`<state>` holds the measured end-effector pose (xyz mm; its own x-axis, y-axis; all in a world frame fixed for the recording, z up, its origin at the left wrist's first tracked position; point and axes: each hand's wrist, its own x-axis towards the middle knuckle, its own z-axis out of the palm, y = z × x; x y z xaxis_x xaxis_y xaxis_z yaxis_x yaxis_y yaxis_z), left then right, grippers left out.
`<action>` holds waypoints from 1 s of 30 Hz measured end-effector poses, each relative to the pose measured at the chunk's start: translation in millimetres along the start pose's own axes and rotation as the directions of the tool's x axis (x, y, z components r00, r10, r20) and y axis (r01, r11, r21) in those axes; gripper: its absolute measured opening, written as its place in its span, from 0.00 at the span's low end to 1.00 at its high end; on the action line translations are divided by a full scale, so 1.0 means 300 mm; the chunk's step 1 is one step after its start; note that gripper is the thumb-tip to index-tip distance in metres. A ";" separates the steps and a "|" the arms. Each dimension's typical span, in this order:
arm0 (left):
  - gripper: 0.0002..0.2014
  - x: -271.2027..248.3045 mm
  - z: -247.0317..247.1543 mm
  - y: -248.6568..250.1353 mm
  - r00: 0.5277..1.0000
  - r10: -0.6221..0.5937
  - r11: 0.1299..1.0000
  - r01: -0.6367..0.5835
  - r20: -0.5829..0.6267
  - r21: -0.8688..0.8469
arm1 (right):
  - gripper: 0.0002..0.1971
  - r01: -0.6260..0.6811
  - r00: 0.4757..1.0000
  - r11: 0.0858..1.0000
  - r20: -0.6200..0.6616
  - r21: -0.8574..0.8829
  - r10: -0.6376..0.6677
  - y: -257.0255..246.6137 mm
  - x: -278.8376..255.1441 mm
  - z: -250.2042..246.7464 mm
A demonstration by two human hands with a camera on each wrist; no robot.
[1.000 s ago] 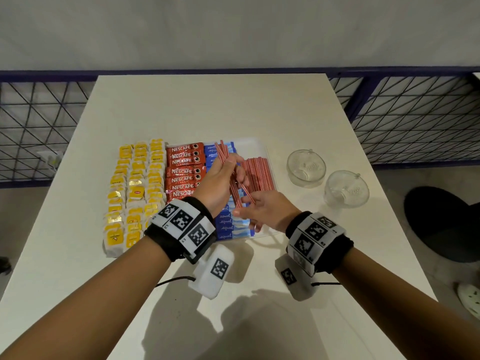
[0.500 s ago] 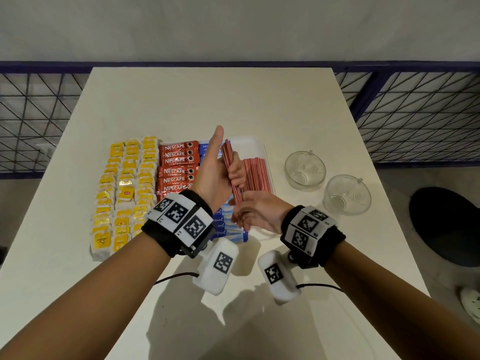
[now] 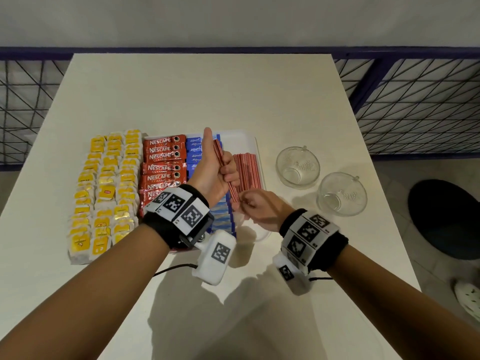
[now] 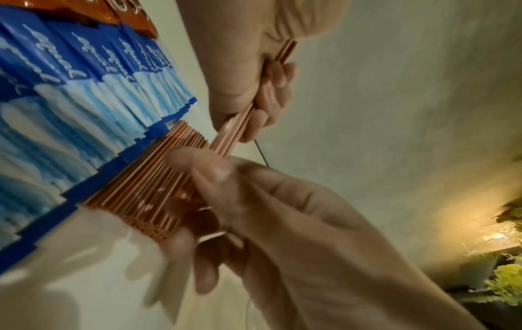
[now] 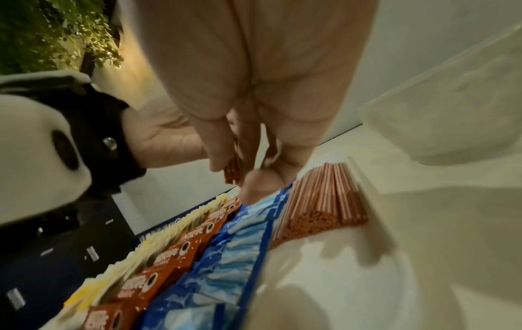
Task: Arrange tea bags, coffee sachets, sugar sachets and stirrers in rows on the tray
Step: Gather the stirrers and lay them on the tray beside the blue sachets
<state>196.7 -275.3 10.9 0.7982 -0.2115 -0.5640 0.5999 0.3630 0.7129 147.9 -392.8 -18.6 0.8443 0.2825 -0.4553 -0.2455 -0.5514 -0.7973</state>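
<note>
My left hand grips a bundle of red stirrers above the white tray, thumb pointing up. My right hand pinches the bundle's near end from below; the right wrist view shows those stirrer ends between thumb and fingers. On the tray lie rows of yellow tea bags, red coffee sachets, blue sugar sachets and a laid row of stirrers. In the left wrist view the held stirrers cross over the laid ones.
Two empty glass cups stand on the white table right of the tray. A dark metal railing borders the table at the back and sides. A black stool stands on the floor to the right.
The splayed stirrers in my left hand have been gathered into one tight bundle. My left thumb has lifted straight up, and my right hand has come in under the bundle's near end.
</note>
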 end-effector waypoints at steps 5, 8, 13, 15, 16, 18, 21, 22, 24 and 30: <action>0.20 0.051 0.020 -0.032 0.994 -0.111 0.994 0.110 -0.019 -0.022 | 0.10 0.029 0.986 0.998 -0.166 0.047 -0.021 0.026 0.025 -0.039; 0.09 0.070 0.041 -0.040 0.989 -0.139 0.990 0.138 -0.047 -0.033 | 0.13 -0.030 0.982 0.997 -0.182 0.072 0.043 0.023 0.052 -0.060; 0.10 0.105 0.039 -0.045 0.992 -0.114 0.993 0.111 -0.051 -0.051 | 0.06 -0.116 0.983 0.959 -0.112 0.258 0.149 0.001 0.067 -0.092; 0.15 0.117 0.032 -0.044 0.996 -0.072 0.994 0.076 -0.050 0.080 | 0.09 -0.124 0.981 0.950 -0.110 0.288 0.161 -0.004 0.081 -0.091; 0.15 0.129 0.023 -0.045 0.997 -0.047 0.982 0.057 -0.058 0.179 | 0.11 -0.127 0.979 0.947 -0.118 0.295 0.168 -0.005 0.091 -0.088; 0.12 0.136 0.017 -0.038 0.997 -0.003 0.926 0.031 -0.074 0.376 | 0.10 -0.137 0.971 0.946 -0.151 0.292 0.187 0.001 0.118 -0.085; 0.12 0.152 -0.007 -0.029 0.997 0.052 0.688 0.005 -0.057 0.726 | 0.06 -0.176 0.965 0.952 -0.149 0.249 0.217 0.004 0.140 -0.082; 0.14 0.157 -0.018 -0.030 0.996 0.072 0.631 0.000 -0.059 0.776 | 0.04 -0.200 0.960 0.951 -0.145 0.235 0.238 0.006 0.146 -0.082; 0.15 0.164 -0.035 -0.031 0.995 0.087 0.575 -0.004 -0.056 0.818 | 0.10 -0.245 0.952 0.955 -0.147 0.164 0.270 0.009 0.151 -0.080; 0.21 0.156 -0.040 -0.037 0.993 0.097 0.520 0.013 -0.074 0.854 | 0.14 -0.238 0.963 0.934 -0.187 -0.265 0.192 0.011 0.144 -0.082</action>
<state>226.8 -278.3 -28.3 0.8463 -0.1073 -0.5218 0.3689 -0.5887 0.7193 195.3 -401.8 -31.1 0.8551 0.0196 -0.5181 -0.3039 -0.7906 -0.5315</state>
